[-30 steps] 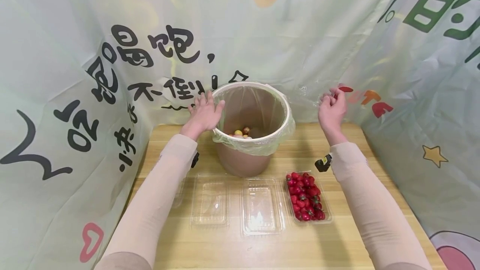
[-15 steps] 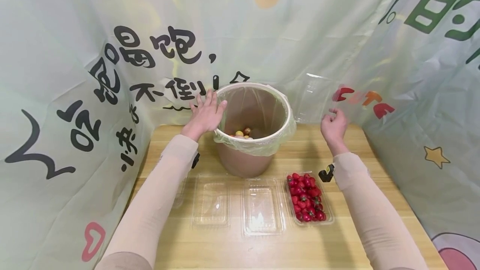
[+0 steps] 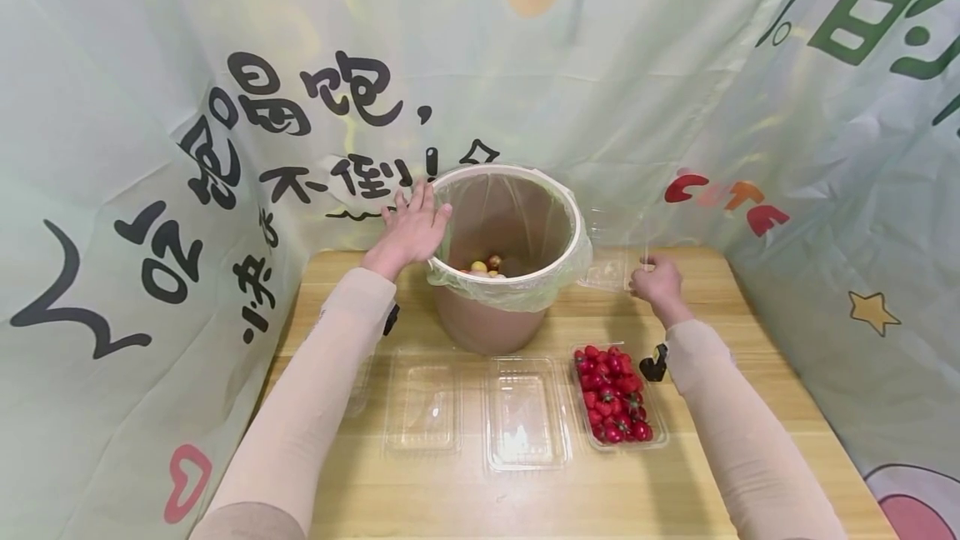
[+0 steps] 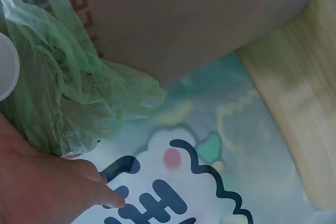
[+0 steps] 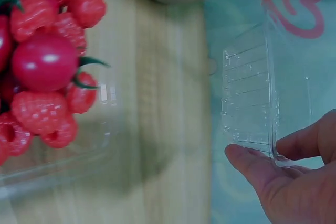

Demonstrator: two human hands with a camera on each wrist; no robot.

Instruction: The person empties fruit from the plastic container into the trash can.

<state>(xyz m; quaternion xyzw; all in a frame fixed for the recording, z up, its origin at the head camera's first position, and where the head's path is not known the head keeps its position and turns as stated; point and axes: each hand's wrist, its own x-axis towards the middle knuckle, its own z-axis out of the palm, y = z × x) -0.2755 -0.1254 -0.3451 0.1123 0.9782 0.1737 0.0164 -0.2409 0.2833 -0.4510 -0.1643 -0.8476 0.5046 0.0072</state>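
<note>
My right hand [image 3: 658, 282] pinches a clear plastic box [image 5: 247, 93] by its edge, thumb on one side and fingers on the other. In the head view that box hangs low beside the bin's right side. My left hand [image 3: 412, 227] lies with spread, straight fingers at the left rim of a brown bin [image 3: 487, 327]. The bin has a white ring rim and a light green bag [image 4: 105, 87] folded over it. Inside lie small round things [image 3: 483, 267], yellow, brown and pale. In the left wrist view, the fingers are partly cut off.
A clear box of raspberries and cherry tomatoes [image 3: 613, 394] stands front right on the wooden table [image 3: 600, 498]. Left of it are two empty clear boxes, one in the middle [image 3: 527, 415] and one farther left [image 3: 423, 407]. A printed curtain [image 3: 637, 48] encloses the back and sides.
My right hand has come down and slightly left, lowering the clear box from in front of the curtain to table height beside the bin. My left hand stays at the rim.
</note>
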